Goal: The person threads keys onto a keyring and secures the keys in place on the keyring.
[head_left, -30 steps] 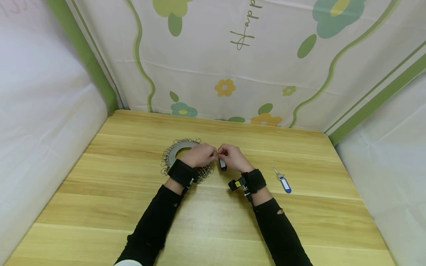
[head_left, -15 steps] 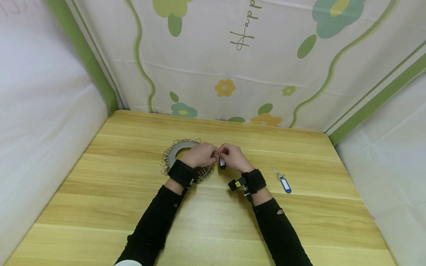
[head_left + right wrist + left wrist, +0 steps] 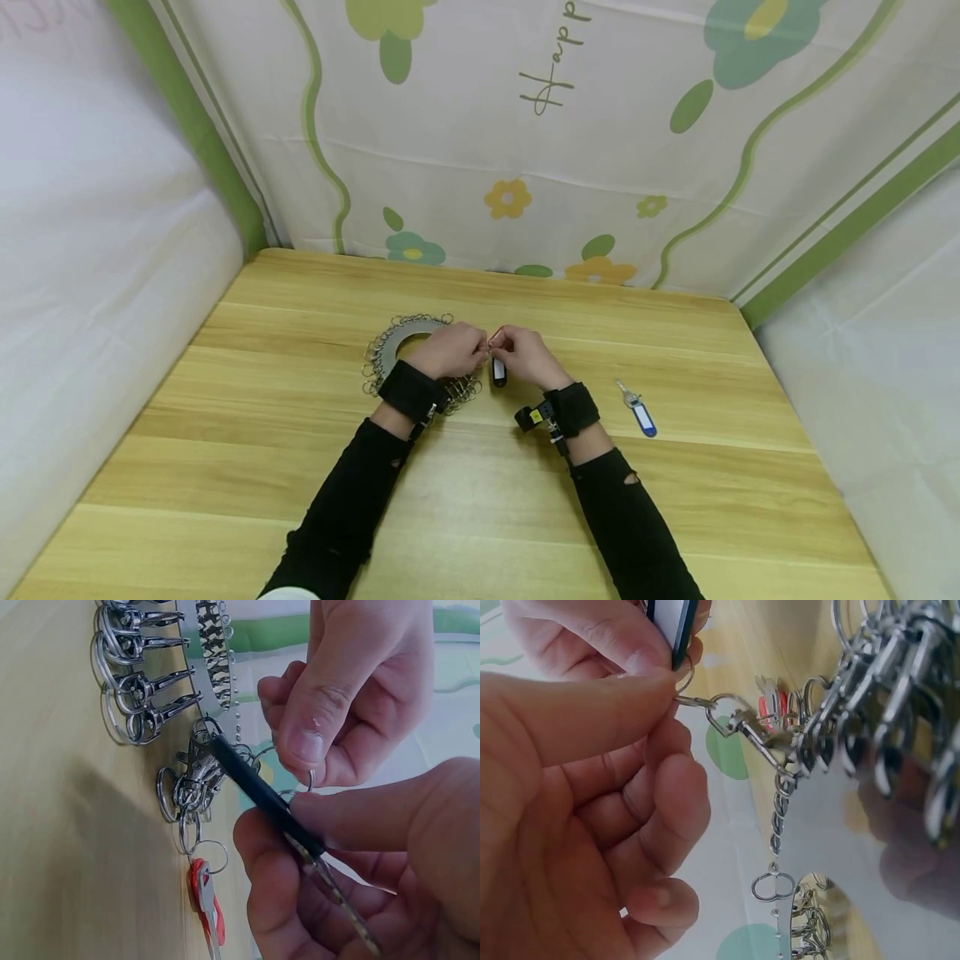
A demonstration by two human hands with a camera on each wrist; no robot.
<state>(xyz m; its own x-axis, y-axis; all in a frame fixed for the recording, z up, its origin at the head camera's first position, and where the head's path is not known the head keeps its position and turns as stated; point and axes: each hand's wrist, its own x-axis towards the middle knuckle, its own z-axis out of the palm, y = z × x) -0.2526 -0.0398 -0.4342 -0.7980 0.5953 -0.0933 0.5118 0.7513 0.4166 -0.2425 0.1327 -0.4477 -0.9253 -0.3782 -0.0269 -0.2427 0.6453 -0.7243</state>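
Note:
My left hand (image 3: 450,350) pinches a small metal ring (image 3: 694,700) between thumb and forefinger; the ring links to a snap clip (image 3: 754,737) on the large metal ring plate (image 3: 388,350). Facing it, my right hand (image 3: 528,357) pinches a key tag with a dark edge and white label (image 3: 499,372). In the right wrist view a key (image 3: 349,911) extends from the tag (image 3: 262,796), and the split ring is partly hidden by the fingertips. Whether the two rings are joined cannot be told.
A key with a blue tag (image 3: 642,417) lies on the table (image 3: 480,517) to the right of my right hand. Several clips with rings (image 3: 139,682) line the plate's edge, and a red-tagged key (image 3: 206,892) shows beside them. A printed cloth (image 3: 450,108) stands behind the table.
The dark tag between the hands has shifted and tilted slightly. Both hands stay in nearly the same place, with only small finger movements.

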